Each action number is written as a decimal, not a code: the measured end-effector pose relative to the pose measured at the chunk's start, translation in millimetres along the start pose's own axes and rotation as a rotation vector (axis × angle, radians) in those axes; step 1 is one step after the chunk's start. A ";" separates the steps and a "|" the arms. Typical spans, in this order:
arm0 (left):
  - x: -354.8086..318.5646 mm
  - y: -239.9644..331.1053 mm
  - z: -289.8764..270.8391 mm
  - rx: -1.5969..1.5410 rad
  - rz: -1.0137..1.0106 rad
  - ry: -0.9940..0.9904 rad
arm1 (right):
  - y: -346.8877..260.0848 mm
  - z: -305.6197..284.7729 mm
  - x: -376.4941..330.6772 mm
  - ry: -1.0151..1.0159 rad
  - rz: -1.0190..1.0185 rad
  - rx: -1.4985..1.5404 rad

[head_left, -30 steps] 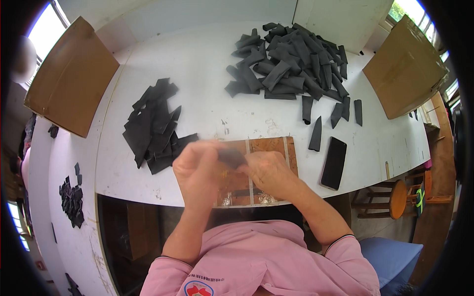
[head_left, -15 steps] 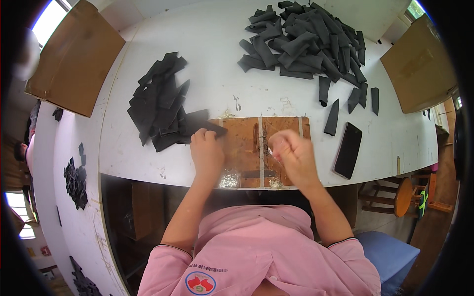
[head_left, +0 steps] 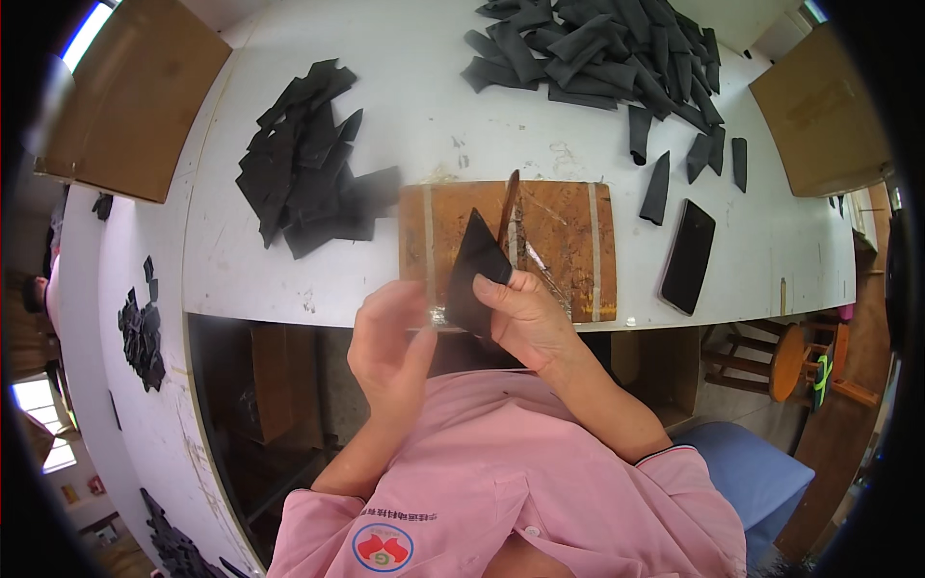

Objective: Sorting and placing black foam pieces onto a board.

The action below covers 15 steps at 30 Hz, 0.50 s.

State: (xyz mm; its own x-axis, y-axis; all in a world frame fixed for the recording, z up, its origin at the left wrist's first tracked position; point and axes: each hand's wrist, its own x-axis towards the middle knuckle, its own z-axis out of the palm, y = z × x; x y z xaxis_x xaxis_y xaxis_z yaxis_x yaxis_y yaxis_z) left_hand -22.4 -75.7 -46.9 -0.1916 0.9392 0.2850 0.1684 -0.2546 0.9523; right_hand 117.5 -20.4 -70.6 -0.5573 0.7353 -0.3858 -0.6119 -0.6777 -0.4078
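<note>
Fingers clamped on a pointed black piece

The person's right hand grips the flat, matte piece between thumb and fingers, over the board's near part. Just beside it, the blurred left hand curves, thumb and fingers apart. Beneath lies a scuffed brown board with pale strips. One thin brown stick shows behind the piece; whether it is held cannot be told. Beyond are a glossy phone, flat black scraps and, farthest, piled black tubes.

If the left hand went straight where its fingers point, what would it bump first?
Probably the black piece held by the right hand, just to the right of the left hand. That hand is blurry and depth is unclear, so it might miss.
</note>
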 end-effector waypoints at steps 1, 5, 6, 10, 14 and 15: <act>-2.1 3.3 0.2 -0.365 -0.270 0.093 | 1.3 -0.1 -0.2 -0.004 0.008 -0.003; -11.5 0.1 -4.4 -0.486 -0.348 -0.045 | 3.4 1.9 -3.7 -0.013 0.035 -0.024; -11.6 0.8 -3.3 -0.461 -0.376 -0.023 | 4.1 2.2 -4.2 -0.014 0.030 -0.039; -13.9 -3.0 -4.4 -0.391 -0.454 -0.011 | 6.2 4.0 -6.6 0.000 -0.006 -0.063; -12.8 -2.5 -1.7 -0.376 -0.452 0.012 | 5.5 6.3 -7.5 -0.004 0.002 -0.063; -12.2 -1.9 -1.2 -0.388 -0.467 0.028 | 4.8 7.2 -7.5 0.003 0.007 -0.067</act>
State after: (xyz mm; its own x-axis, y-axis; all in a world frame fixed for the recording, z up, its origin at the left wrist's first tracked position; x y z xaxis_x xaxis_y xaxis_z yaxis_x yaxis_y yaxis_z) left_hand -21.6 -86.9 -52.0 -0.1862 0.9669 -0.1746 -0.3032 0.1125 0.9463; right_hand 114.6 -29.1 -63.7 -0.5598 0.7306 -0.3909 -0.5691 -0.6819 -0.4595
